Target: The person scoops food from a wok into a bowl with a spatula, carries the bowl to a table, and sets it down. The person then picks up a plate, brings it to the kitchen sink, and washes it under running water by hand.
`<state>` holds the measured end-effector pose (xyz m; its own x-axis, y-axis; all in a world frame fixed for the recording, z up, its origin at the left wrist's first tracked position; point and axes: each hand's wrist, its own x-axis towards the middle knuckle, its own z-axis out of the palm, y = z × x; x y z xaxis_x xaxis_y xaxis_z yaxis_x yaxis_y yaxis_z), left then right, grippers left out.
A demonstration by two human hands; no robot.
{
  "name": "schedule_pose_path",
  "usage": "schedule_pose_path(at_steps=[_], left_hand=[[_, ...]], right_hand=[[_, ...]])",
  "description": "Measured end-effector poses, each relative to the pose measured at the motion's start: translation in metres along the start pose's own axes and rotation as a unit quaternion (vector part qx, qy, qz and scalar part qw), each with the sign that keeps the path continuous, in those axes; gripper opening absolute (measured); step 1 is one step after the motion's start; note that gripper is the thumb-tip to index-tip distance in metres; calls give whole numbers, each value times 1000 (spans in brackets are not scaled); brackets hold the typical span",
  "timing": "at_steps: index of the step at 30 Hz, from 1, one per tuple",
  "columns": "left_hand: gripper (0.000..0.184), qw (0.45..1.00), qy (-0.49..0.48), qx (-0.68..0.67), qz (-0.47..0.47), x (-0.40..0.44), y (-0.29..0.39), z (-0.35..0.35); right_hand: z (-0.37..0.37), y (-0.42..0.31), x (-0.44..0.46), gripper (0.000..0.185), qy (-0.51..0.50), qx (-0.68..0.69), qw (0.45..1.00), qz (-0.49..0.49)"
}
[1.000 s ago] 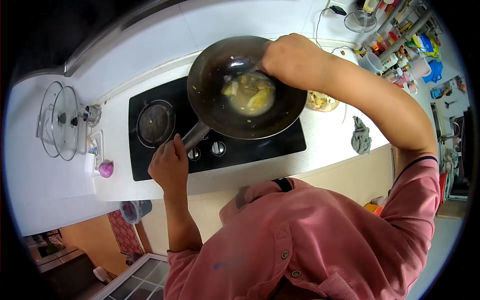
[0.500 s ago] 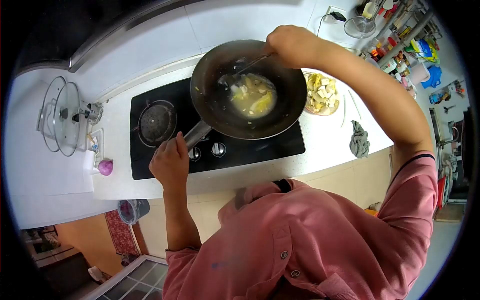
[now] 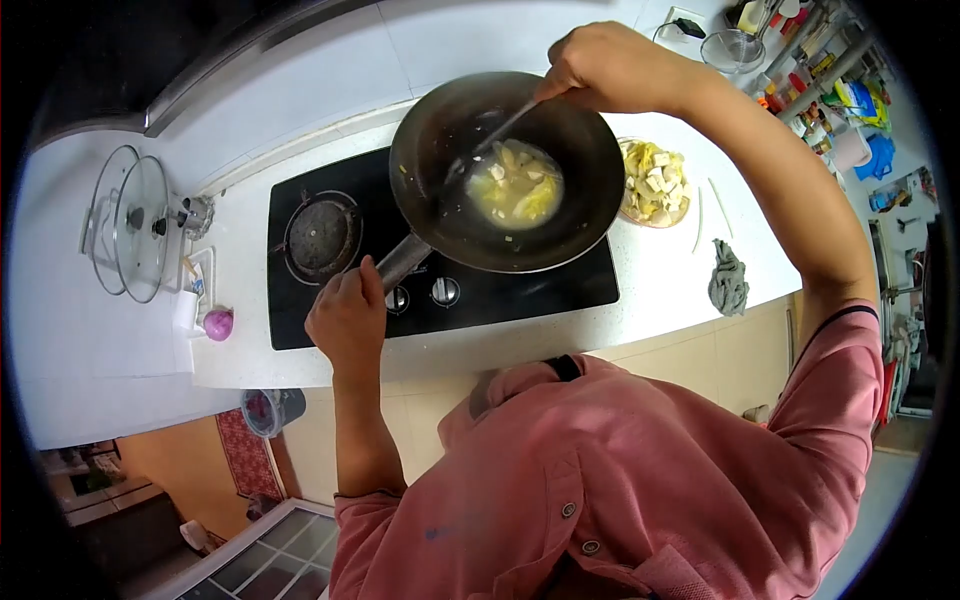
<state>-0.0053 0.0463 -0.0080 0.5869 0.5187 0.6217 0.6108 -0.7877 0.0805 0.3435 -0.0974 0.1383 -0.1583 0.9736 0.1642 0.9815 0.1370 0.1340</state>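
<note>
One dark, round metal wok [image 3: 440, 130] sits over the right side of the black glass cooktop [image 3: 540, 290], holding cloudy liquid with yellow-green and pale food pieces [image 3: 515, 185]. Your left hand [image 3: 348, 312] is closed around the wok's thick grey handle [image 3: 404, 262]. Your right hand [image 3: 612, 72], above the wok's far rim, pinches the upper end of a slender metal utensil [image 3: 507, 128]; its lower end reaches into the wok, beside the liquid. To the wok's right, a clear bowl [image 3: 652, 224] of cut pale and yellow pieces stands on the white tabletop [image 3: 660, 285]. Farther right lies a crumpled grey cloth [image 3: 728, 278]. Left of the wok you have a round black burner [image 3: 323, 237]; beyond the cooktop's left edge, a purple onion [image 3: 218, 323].
</note>
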Motion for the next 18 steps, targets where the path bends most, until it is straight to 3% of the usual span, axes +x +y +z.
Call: schedule_pose_path(at_steps=[4,5,8,9,12,13,14,16,18], left_hand=[[35,1000,6,-2,5,2,1,0],[35,1000,3,-6,5,3,1,0],[35,1000,-8,-10,7,4,-2,-1],[36,1000,-13,-8,7,6,-5,0],[36,1000,-21,-9,3,12,-8,2],[36,1000,-24,-11,0,12,-9,2],[36,1000,-18,-14,6,13,-9,3],[36,1000,-2,-19,17,13,-10,4],[35,1000,-14,-19,10,13,-9,3]], right_hand=[[-2,-14,4,19,68,-47,997,-11],[-7,-18,4,16,21,-78,997,-22],[19,-13,-10,14,53,-63,993,-80],[15,-12,-15,15,-17,-106,994,-32],[-11,-16,-39,15,-75,-134,987,40],[-15,-13,-52,14,-34,-128,990,40],[-12,-8,-63,14,-4,-99,990,99],[-24,-12,-73,14,-93,-100,966,219],[-16,-6,-88,15,-132,-63,950,276]])
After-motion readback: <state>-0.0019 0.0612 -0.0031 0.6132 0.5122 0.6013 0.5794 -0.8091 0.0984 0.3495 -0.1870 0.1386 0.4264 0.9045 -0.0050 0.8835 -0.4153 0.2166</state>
